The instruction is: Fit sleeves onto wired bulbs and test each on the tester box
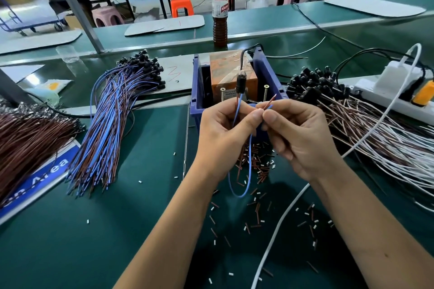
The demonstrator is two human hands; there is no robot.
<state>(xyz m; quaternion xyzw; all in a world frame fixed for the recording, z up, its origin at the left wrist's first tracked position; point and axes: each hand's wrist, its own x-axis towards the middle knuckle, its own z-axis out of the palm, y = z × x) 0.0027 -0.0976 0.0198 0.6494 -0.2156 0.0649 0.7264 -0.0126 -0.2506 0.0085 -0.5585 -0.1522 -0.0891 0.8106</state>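
My left hand (229, 131) pinches the blue and brown leads of one wired bulb (241, 82), which stands upright with a black sleeve under its clear tip. My right hand (298, 134) pinches the free ends of the same wires (270, 102), fingertips touching the left thumb. The blue lead hangs in a loop (244, 185) below my hands. Just behind them sits the tester box (231, 75), a brown block with two screws inside a blue bin (195, 91).
A bundle of blue-brown wired bulbs (117, 110) lies left, brown wires (28, 134) far left, a white-brown bulb bundle (366, 119) right. Cut sleeve bits (258, 164) litter the green mat. A white power strip (385, 94), white cable (288, 209) and bottle (220, 14) stand nearby.
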